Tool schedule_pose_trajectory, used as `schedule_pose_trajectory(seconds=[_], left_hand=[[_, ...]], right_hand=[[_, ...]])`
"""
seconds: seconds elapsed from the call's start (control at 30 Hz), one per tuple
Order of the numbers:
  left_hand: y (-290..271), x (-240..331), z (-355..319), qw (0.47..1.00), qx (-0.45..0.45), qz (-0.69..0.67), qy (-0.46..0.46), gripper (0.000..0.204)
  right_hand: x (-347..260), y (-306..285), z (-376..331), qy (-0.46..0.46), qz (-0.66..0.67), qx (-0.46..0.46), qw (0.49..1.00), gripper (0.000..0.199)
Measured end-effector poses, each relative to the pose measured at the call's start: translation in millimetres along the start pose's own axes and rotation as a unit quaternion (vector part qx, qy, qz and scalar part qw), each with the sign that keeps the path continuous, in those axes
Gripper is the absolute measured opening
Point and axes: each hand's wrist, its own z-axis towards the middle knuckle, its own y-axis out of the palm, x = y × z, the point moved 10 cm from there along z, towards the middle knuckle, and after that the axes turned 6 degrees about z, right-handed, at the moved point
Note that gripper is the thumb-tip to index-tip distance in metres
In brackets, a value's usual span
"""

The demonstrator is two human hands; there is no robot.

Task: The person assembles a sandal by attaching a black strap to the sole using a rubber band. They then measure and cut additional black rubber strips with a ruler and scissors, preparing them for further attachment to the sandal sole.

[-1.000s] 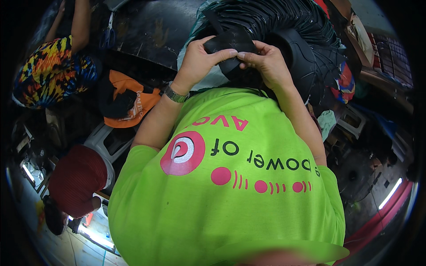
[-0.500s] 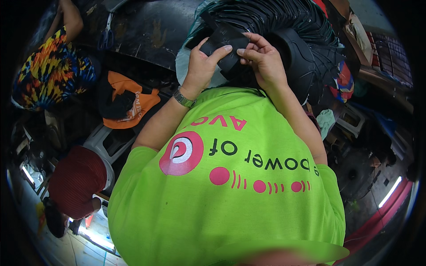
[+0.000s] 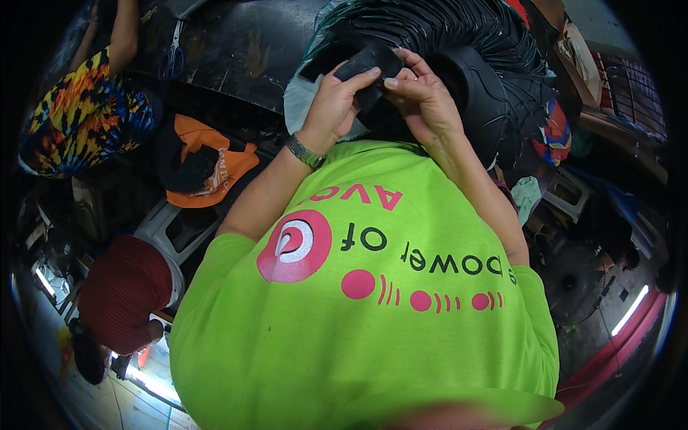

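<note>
In front of my chest, at the top of the head view, a flat black piece (image 3: pixel 373 60) of leather-like material is held up between my hands. My left hand (image 3: pixel 330 104) pinches its left part, thumb on top. At its right edge, the thumb and fingers of my right hand (image 3: pixel 428 97) close on the piece. What lies under my fingertips is hidden. Just beyond, a long curved row of similar black pieces (image 3: pixel 437 29) is packed closely together. More black material (image 3: pixel 494 104) with loose threads hangs to the right of my right hand.
A dark worktable (image 3: pixel 236 50) extends to the left, with blue-handled scissors (image 3: pixel 172 59) near its edge. A person in a colourful shirt (image 3: pixel 86 118) works at far left. An orange bag (image 3: pixel 204 175) rests by a grey stool (image 3: pixel 161 233). Another person in dark red (image 3: pixel 125 294) sits lower left.
The black piece has tilted between my hands, so its plain, shinier surface shows. My left hand has turned with it and moved slightly right. The right hand has hardly moved.
</note>
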Motion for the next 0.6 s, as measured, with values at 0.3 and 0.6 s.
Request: schedule_pose_trajectory(seconds=[0.3,0.6], left_hand=[[28.2,85.3,-52.6,0.729,0.135,0.527,0.415,0.027],[46.9,81.6,-55.0,0.698,-0.048,0.584,0.411,0.013]], right_hand=[[-11.1,0.7,-5.0,-0.036,-0.083,0.022,0.996,0.059],[-12.4,1.0,-3.2,-0.034,-0.124,0.028,0.991,0.053]])
